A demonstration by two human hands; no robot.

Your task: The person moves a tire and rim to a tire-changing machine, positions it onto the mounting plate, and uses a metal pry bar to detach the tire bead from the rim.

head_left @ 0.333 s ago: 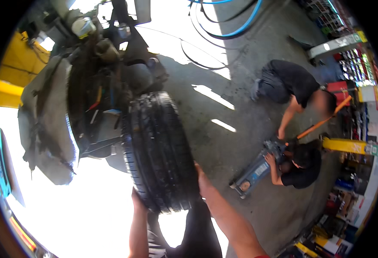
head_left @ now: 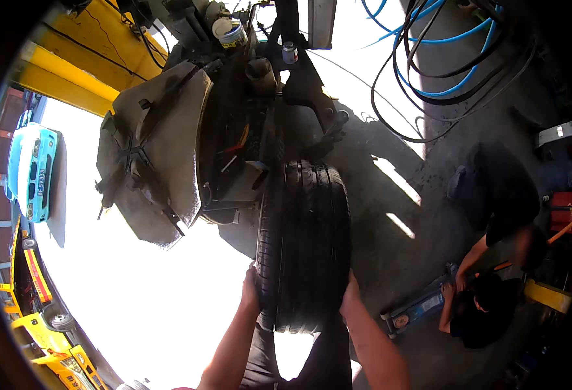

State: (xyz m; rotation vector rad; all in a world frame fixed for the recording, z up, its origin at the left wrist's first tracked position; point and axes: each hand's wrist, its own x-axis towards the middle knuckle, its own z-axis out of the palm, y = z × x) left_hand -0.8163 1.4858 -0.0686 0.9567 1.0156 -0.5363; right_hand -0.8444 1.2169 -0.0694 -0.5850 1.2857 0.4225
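Observation:
A black tyre (head_left: 305,250) stands upright in front of me, its tread facing me. My left hand (head_left: 250,289) presses against its left sidewall low down, and my right hand (head_left: 349,296) grips the right side at about the same height. The fingers of both hands are partly hidden behind the tyre. Left of the tyre is a metal turntable (head_left: 172,140) with clamp arms, part of a workshop machine. Small tools with red and yellow handles lie on the machine beside it. Whether the tyre touches the machine, I cannot tell.
Two people in dark clothes crouch at the right over a blue floor jack (head_left: 419,307). Blue and black hoses (head_left: 422,97) hang in loops at the upper right. A tub (head_left: 229,32) and a can (head_left: 290,52) stand on the machine. Outside are a turquoise car (head_left: 35,172) and a yellow truck (head_left: 48,344).
My view has swung left, so the scene sits further right in the picture. The tyre, tilted before, now looks straighter, with both hands still on its sides.

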